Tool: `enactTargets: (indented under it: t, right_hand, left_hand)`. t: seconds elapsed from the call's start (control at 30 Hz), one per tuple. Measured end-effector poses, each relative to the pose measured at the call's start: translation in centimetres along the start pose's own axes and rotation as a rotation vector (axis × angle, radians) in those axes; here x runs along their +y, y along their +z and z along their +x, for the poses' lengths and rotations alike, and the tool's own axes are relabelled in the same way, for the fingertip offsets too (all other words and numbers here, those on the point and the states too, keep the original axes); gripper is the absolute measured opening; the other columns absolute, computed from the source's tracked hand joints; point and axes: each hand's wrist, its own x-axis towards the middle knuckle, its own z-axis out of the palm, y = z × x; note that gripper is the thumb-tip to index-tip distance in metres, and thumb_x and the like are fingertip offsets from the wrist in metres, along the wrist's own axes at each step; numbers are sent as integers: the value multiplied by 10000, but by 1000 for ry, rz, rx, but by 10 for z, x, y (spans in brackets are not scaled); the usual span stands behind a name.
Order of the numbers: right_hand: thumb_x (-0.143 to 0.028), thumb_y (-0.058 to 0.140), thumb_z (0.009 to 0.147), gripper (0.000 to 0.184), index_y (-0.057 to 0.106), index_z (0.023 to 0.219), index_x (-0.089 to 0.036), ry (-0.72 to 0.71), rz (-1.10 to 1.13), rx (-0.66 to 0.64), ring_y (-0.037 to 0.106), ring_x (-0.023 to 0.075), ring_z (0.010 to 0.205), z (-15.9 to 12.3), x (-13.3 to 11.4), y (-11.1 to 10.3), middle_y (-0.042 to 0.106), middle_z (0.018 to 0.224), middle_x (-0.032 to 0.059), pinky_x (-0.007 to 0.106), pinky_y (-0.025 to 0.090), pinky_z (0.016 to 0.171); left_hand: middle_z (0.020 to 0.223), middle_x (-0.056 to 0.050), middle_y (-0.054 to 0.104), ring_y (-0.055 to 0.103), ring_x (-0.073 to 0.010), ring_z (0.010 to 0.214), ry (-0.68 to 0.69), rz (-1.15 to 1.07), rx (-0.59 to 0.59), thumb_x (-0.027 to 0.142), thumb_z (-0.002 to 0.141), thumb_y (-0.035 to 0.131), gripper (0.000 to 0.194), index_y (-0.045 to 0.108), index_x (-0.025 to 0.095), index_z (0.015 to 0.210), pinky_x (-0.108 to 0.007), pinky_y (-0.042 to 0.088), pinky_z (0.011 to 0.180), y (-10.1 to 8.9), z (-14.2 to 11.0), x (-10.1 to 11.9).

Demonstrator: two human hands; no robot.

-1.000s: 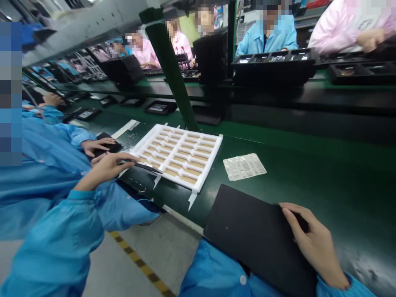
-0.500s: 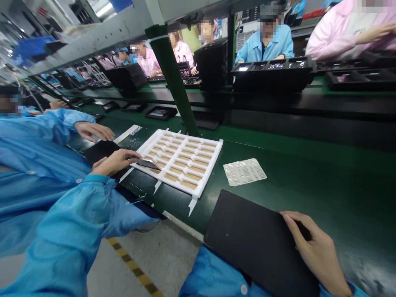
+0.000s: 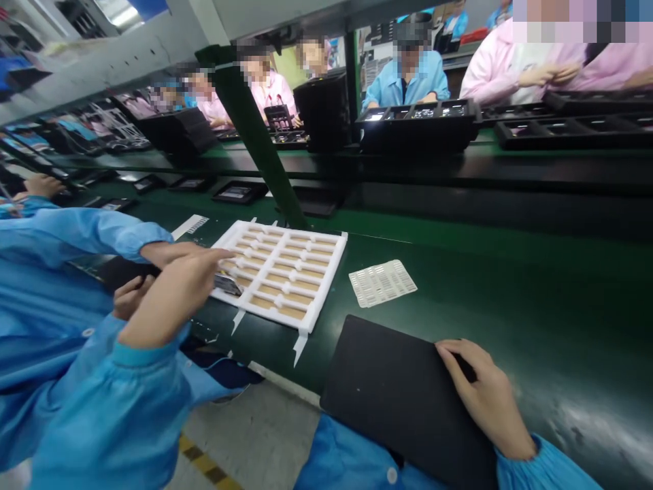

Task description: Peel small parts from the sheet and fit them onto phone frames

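Observation:
My left hand (image 3: 171, 292) reaches over the near left of a white foam tray (image 3: 326, 279) with rows of brown-bottomed slots. Its fingers are closed on a thin, phone-like panel (image 3: 228, 283), tilted at a near-left slot; part of the panel is hidden behind the hand. My right hand (image 3: 484, 391) grips the right edge of a flat black board (image 3: 392, 388), thumb on top and the other fingers curled at the rim. That board overhangs the bench's front edge. Between tray and board, farther back, lies a pale sheet of small labels (image 3: 382, 283).
A co-worker's hand (image 3: 133, 294) and sleeve (image 3: 96, 231) are close to my left hand. White tape strips (image 3: 300, 348) stick out from the tray. Behind it rises a slanted green post (image 3: 260, 143). Black trays (image 3: 418, 129) and several people line the far side.
The whole view has shifted, moving the bench leftward. My left hand has turned over the panel, which now tilts more steeply. The co-worker's arm has come closer beside it. My right hand keeps its grip.

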Motion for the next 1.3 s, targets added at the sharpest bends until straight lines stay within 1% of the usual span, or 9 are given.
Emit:
enactTargets:
  t: [0.17, 0.27, 0.33, 0.47, 0.63, 0.8, 0.97, 1.17, 1.3]
  right_hand:
    - [-416, 484, 1004, 236, 650, 969, -251, -106, -81, -31, 640, 217, 978, 1, 3, 6, 697, 1000, 21, 450, 384, 1028]
    - [-428, 484, 1003, 258, 656, 949, -243, -114, -143, 15, 642, 221, 957, 4, 5, 7, 697, 963, 26, 510, 317, 1084]
    - [-441, 497, 995, 268, 659, 927, -238, -93, -173, 55, 641, 227, 949, 9, 6, 8, 695, 944, 31, 534, 306, 1088]
    - [-415, 486, 1000, 266, 647, 898, -229, -73, -182, 57, 640, 220, 931, 20, 1, 13, 693, 931, 38, 544, 305, 1092]
    - [-356, 493, 996, 207, 650, 948, -229, -63, -265, 140, 630, 226, 1015, 22, 4, -3, 690, 1044, 56, 517, 330, 1091]
    - [-480, 469, 952, 335, 644, 963, -194, 207, -463, 456, 607, 239, 1077, 15, 53, -91, 673, 1094, 107, 394, 450, 1004]
    - [-644, 460, 831, 633, 583, 1130, -100, 528, -642, 586, 511, 382, 1195, 10, 107, -166, 587, 1201, 244, 543, 395, 1009]
    - [-635, 641, 682, 716, 539, 1165, -117, 818, -620, 614, 589, 432, 1077, 9, 131, -180, 632, 1130, 248, 580, 453, 906]
    - [-594, 710, 674, 800, 449, 1280, -142, 826, -532, 726, 615, 394, 1091, 11, 96, -177, 624, 1211, 215, 538, 486, 924]
  left_hand:
    - [1272, -60, 653, 613, -194, 1185, 385, -293, -129, 203, 1002, 363, 339, 607, 208, 1238, -340, 508, 1018, 56, 2, 155]
    - [1468, -170, 481, 446, -388, 1359, 184, -88, -234, 396, 974, 497, 499, 479, 159, 1413, -562, 426, 1069, 113, 10, 226]
    - [1498, -211, 427, 382, -446, 1387, 136, -80, -236, 445, 966, 498, 568, 455, 129, 1436, -623, 387, 1069, 142, 18, 248]
    - [1517, -184, 413, 360, -387, 1421, 185, -146, -243, 361, 989, 461, 461, 505, 154, 1398, -584, 354, 1120, 173, 30, 253]
    - [1571, -172, 319, 296, -350, 1461, 249, -243, -220, 242, 1004, 380, 483, 391, 137, 1475, -564, 329, 1149, 184, 36, 240]
    - [1527, -124, 413, 355, -301, 1439, 263, -478, -33, 284, 1011, 375, 412, 497, 153, 1382, -502, 347, 1162, 179, 40, 238]
    - [1360, -71, 595, 559, -254, 1262, 342, -654, 95, 295, 1000, 439, 283, 650, 203, 1163, -428, 453, 1086, 167, 35, 243]
    - [1316, -62, 630, 599, -247, 1214, 442, -735, -63, 307, 1002, 445, 278, 676, 223, 1132, -429, 491, 1049, 159, 23, 250]
    - [1322, -45, 632, 576, -239, 1255, 389, -945, -255, 354, 995, 465, 295, 656, 245, 1191, -446, 451, 1106, 144, 14, 258]
